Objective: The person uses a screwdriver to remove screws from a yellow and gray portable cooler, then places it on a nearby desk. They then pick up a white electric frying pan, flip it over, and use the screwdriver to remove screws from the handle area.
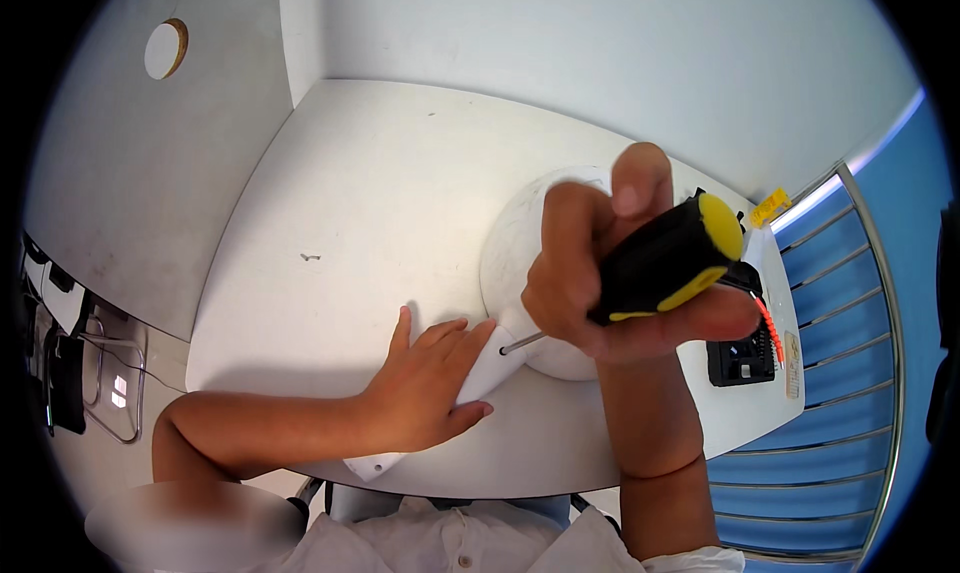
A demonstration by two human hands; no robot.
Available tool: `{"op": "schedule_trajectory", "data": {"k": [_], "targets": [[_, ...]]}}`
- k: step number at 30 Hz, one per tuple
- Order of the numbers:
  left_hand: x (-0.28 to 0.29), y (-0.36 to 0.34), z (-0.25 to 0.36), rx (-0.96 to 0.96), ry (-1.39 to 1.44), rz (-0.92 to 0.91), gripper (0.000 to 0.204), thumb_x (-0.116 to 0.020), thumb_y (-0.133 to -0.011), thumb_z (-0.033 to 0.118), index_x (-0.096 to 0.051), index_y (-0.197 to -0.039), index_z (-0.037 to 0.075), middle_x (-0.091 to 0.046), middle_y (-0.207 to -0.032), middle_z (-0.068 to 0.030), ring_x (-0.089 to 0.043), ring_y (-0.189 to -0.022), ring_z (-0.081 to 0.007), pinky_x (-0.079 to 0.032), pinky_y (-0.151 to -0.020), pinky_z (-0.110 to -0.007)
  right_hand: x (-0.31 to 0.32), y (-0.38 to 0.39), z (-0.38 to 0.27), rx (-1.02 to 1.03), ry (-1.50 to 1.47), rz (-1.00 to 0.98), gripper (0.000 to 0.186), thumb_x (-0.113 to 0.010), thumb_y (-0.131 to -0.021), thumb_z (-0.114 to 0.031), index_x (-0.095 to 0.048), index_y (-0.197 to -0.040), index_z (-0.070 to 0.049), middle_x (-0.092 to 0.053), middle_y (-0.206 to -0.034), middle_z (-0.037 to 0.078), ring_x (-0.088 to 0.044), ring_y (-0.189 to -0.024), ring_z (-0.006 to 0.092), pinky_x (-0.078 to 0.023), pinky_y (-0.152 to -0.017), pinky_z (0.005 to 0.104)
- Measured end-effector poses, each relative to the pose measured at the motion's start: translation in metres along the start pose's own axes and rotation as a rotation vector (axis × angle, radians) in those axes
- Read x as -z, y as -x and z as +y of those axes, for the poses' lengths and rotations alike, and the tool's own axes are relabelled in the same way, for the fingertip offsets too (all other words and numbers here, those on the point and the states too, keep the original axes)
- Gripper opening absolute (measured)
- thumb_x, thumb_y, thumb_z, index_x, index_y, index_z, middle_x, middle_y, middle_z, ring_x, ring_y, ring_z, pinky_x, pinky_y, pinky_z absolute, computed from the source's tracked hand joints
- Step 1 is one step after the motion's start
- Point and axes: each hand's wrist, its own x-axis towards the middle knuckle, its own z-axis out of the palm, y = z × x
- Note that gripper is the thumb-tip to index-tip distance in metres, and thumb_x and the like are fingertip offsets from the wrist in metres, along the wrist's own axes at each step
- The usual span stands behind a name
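My right hand [568, 273] is wrapped round the black-and-yellow handle of a screwdriver [655, 263]. Its thin metal shaft slants down to the left, and the tip meets a small dark hole in a white handle [484, 373]. That handle joins a large round white body [508, 238], which lies on the table partly hidden behind my right hand. My left hand [425, 383] lies across the white handle, fingers on one side and thumb on the other, holding it against the table. The handle's lower end, with another small hole, sticks out below my left wrist.
The white table [300, 193] carries a small grey piece [311, 257] at left. At right sit a black tool case [742, 365], an orange flexible shaft [771, 325] and a yellow item [770, 207]. A metal railing [886, 343] runs beside the table; walls stand behind it.
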Motion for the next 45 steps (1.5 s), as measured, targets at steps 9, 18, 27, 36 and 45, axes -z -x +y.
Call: {"op": "schedule_trajectory", "data": {"k": [9,18,27,36,45], "targets": [[-0.001,0.001,-0.003,-0.017,0.106,0.038,0.075,-0.063,-0.079,0.028,-0.023,-0.136,-0.001,-0.042,-0.124,-0.0245,-0.037,-0.122,-0.0367,-0.023,-0.103,-0.052,-0.006,-0.001,-0.007,-0.178,0.299,0.154,0.068,-0.035,-0.085,-0.063,-0.042,-0.116,-0.003,-0.049,-0.069,0.007,-0.046,-0.049,0.0116,-0.035,-0.042,0.0220],[0.002,-0.001,0.001,0.005,0.034,-0.037,0.076,-0.063,-0.078,0.030,-0.023,-0.136,0.000,-0.041,-0.126,-0.0231,-0.034,-0.124,-0.0353,-0.020,-0.104,-0.053,-0.006,0.003,0.004,-0.011,0.200,0.106,0.068,-0.048,-0.077,-0.066,-0.037,-0.112,-0.008,-0.050,-0.071,0.008,-0.047,-0.043,0.0107,-0.036,-0.041,0.0188],[-0.001,0.001,0.000,0.023,0.030,-0.018,0.079,-0.066,-0.075,0.027,-0.023,-0.134,-0.002,-0.034,-0.133,-0.0210,-0.027,-0.128,-0.0352,-0.014,-0.104,-0.057,-0.013,0.002,0.003,-0.153,0.273,0.296,0.068,-0.033,-0.084,-0.066,-0.048,-0.102,-0.002,-0.050,-0.065,0.005,-0.044,-0.048,0.0108,-0.036,-0.047,0.0238],[-0.001,-0.001,0.001,-0.005,0.010,0.020,0.078,-0.064,-0.077,0.030,-0.023,-0.136,0.000,-0.040,-0.127,-0.0230,-0.031,-0.127,-0.0346,-0.017,-0.102,-0.059,-0.009,0.003,0.002,0.033,0.379,0.192,0.070,-0.041,-0.078,-0.070,-0.039,-0.112,-0.009,-0.048,-0.072,0.005,-0.038,-0.040,0.0089,-0.034,-0.043,0.0223],[0.002,0.000,0.001,0.021,0.019,-0.029,0.077,-0.064,-0.078,0.030,-0.024,-0.136,0.000,-0.040,-0.127,-0.0227,-0.030,-0.127,-0.0344,-0.017,-0.103,-0.059,-0.010,0.004,0.007,0.003,0.231,0.216,0.072,-0.031,-0.086,-0.064,-0.040,-0.111,0.002,-0.051,-0.059,0.008,-0.046,-0.045,0.0103,-0.037,-0.045,0.0211]]}}
